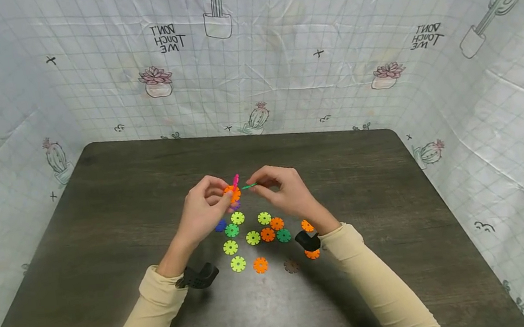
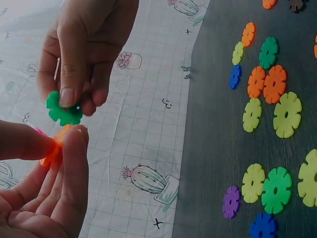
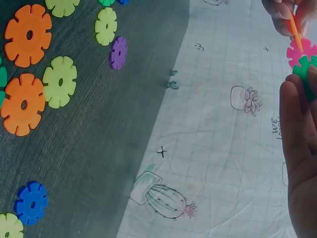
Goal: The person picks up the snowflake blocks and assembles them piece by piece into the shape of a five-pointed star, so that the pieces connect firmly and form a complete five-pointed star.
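Observation:
My left hand (image 1: 202,208) pinches an orange notched disc (image 1: 232,193) between thumb and fingers. A pink notched disc (image 1: 236,180) stands at an angle to the orange one and appears slotted into it, clearest in the right wrist view. Facing it, my right hand (image 1: 291,190) holds a green notched disc (image 2: 64,115) between thumb and fingertips. The green disc's edge is right by the pink disc (image 3: 296,50); whether the two touch I cannot tell. Both hands are raised above the table.
Loose notched discs lie below my hands on the dark table (image 1: 366,172): several yellow-green discs (image 1: 238,264), several orange discs (image 1: 261,265), green discs (image 1: 283,235), a brown disc (image 1: 291,266), plus blue discs (image 3: 31,203) and a purple disc (image 3: 118,53). A printed cloth (image 1: 282,90) surrounds the table.

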The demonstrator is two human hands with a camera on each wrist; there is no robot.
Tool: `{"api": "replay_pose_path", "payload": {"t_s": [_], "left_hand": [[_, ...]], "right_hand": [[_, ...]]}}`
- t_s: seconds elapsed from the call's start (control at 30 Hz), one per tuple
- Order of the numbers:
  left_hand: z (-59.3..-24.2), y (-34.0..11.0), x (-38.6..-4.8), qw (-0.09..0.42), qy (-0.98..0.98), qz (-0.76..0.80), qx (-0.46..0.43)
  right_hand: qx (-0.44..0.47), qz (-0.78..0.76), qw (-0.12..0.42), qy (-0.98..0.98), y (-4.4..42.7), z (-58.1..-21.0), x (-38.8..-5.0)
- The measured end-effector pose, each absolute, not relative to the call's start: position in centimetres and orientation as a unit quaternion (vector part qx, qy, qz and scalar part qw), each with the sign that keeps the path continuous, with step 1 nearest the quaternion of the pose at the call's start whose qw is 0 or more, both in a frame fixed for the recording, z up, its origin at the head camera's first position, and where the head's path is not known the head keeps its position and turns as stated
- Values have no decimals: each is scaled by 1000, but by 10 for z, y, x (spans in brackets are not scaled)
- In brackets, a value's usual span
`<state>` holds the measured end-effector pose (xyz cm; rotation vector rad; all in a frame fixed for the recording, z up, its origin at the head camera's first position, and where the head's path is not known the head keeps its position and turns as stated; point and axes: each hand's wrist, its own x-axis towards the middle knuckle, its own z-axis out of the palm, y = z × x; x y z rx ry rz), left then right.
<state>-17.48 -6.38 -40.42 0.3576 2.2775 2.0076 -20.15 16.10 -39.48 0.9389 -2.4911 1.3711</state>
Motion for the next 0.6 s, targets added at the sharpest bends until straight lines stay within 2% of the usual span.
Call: {"api": "replay_pose_path", "payload": {"t_s": [0.27, 0.6], "left_hand": [[-403, -61, -174, 45, 744, 653, 136], [-399, -60, -172, 52, 734, 664, 134]], "right_hand": [[334, 454, 65, -824, 158, -392, -198], [335, 466, 83, -815, 157, -400, -199]]}}
